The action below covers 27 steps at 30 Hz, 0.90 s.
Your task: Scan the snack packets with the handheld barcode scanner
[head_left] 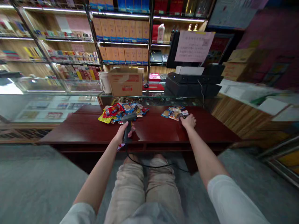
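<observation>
- And there's the left hand [123, 132], right by the front edge of the worktop [161, 132], fingers [132, 130] wrapped tight in a firm pistol-style grip!
- Left forearm [98, 177] reaching up and inward from a pale sleeve [78, 214], wrist angled toward the middle.
- Over to the right hand [188, 121], further in toward the worktop's back edge, palm down, fingertips [187, 117] curled over and pressing low.
- Right forearm [203, 155] stretched long and straight from its own pale sleeve [233, 199].
- Knees [144, 168] together below, bent under the worktop's front edge.
</observation>
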Motion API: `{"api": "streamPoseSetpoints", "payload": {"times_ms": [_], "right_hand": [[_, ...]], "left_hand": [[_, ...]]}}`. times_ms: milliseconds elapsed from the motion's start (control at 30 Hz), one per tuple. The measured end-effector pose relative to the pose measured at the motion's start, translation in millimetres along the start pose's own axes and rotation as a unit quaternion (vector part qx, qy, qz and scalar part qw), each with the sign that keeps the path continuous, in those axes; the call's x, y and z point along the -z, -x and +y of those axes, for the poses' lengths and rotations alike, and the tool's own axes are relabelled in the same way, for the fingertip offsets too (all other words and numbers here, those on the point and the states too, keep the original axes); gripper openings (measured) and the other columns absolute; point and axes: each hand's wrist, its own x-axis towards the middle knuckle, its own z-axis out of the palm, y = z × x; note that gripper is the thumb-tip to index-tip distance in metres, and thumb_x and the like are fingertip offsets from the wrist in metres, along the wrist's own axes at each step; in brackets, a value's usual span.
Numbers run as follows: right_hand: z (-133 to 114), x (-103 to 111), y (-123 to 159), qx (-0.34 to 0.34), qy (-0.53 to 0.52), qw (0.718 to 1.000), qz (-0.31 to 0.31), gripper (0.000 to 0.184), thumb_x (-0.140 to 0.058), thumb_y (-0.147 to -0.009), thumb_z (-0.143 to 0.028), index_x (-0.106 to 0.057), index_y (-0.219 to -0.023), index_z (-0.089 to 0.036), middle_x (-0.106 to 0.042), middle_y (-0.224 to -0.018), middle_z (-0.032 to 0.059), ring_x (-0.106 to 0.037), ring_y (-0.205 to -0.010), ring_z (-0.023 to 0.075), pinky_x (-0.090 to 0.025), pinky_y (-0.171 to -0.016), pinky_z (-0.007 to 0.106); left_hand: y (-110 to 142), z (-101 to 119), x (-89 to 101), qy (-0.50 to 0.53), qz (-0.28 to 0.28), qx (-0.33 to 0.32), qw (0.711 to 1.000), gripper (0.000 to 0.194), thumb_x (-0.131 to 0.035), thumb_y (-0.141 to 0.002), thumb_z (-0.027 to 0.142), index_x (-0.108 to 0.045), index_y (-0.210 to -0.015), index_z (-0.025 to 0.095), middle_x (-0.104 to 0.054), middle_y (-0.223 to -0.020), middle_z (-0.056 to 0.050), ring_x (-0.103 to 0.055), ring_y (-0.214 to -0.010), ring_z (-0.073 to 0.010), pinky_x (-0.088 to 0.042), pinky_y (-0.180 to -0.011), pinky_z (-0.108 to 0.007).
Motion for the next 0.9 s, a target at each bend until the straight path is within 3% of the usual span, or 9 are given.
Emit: {"api": "streamPoseSetpoints", "payload": {"times_ms": [133,267,433,667,767,900], "right_hand": [[13.5,-13.3,-6.7,-0.027,0.009,1.000,-0.008,0.068,-0.060,-0.082,-0.044,-0.042,-0.133,-0.003,-0.052,-0.133,0.0286,-0.047,-0.126,0.0395,-0.038,-0.100,0.048],[23.1,-20.0,-12.0,-0.007,-0.011,1.000,-0.011,0.062,-0.065,-0.078,-0.044,-0.049,-0.128,-0.010,-0.058,-0.129,0.0248,-0.052,-0.122,0.0380,-0.039,-0.098,0.050],[35.4,-23.7,-18.6,-0.005,-0.108,0.994,-0.004,0.051,-0.073,-0.068,-0.040,-0.059,-0.112,-0.017,-0.068,-0.113,0.0149,-0.063,-0.106,0.0297,-0.045,-0.093,0.042],[48.7,-31.0,-23.2,-0.030,-0.247,0.967,0.051,0.027,-0.067,-0.068,-0.031,-0.063,-0.092,-0.020,-0.069,-0.094,0.0065,-0.065,-0.088,0.0226,-0.048,-0.086,0.038],[48.3,-31.4,-23.3,-0.046,-0.393,0.916,0.066,0.022,-0.065,-0.068,-0.030,-0.060,-0.086,-0.019,-0.066,-0.082,0.0021,-0.064,-0.073,0.0173,-0.051,-0.076,0.034],[44.2,-28.0,-20.2,-0.068,-0.591,0.803,0.032,0.024,-0.070,-0.063,-0.027,-0.054,-0.078,-0.018,-0.059,-0.066,-0.0045,-0.058,-0.059,0.0109,-0.051,-0.063,0.026]], "left_hand": [[1.5,-1.2,2.2,0.053,0.007,0.010,0.999,0.037,-0.052,-0.090,0.045,-0.059,-0.094,0.009,-0.063,-0.069,-0.005,-0.038,-0.035,-0.0044,-0.031,-0.033,-0.017],[3.1,0.3,1.9,0.070,0.007,0.027,0.997,0.035,-0.048,-0.092,0.043,-0.059,-0.095,0.010,-0.062,-0.067,-0.004,-0.037,-0.035,-0.0043,-0.030,-0.032,-0.016],[5.1,1.3,1.0,0.067,0.002,0.031,0.997,0.036,-0.048,-0.092,0.043,-0.059,-0.098,0.009,-0.061,-0.067,-0.005,-0.037,-0.035,-0.0043,-0.030,-0.032,-0.016],[6.8,1.2,1.7,0.069,0.006,0.034,0.997,0.035,-0.047,-0.093,0.041,-0.059,-0.099,0.009,-0.061,-0.066,-0.004,-0.037,-0.035,-0.0042,-0.031,-0.033,-0.016],[6.7,0.1,3.2,0.073,0.004,0.030,0.997,0.035,-0.050,-0.092,0.042,-0.059,-0.100,0.010,-0.061,-0.067,-0.004,-0.037,-0.036,-0.0042,-0.032,-0.033,-0.016],[7.1,-0.8,4.3,0.072,-0.004,0.030,0.997,0.035,-0.054,-0.089,0.044,-0.058,-0.099,0.011,-0.061,-0.067,-0.003,-0.038,-0.036,-0.0042,-0.032,-0.033,-0.016]]}}
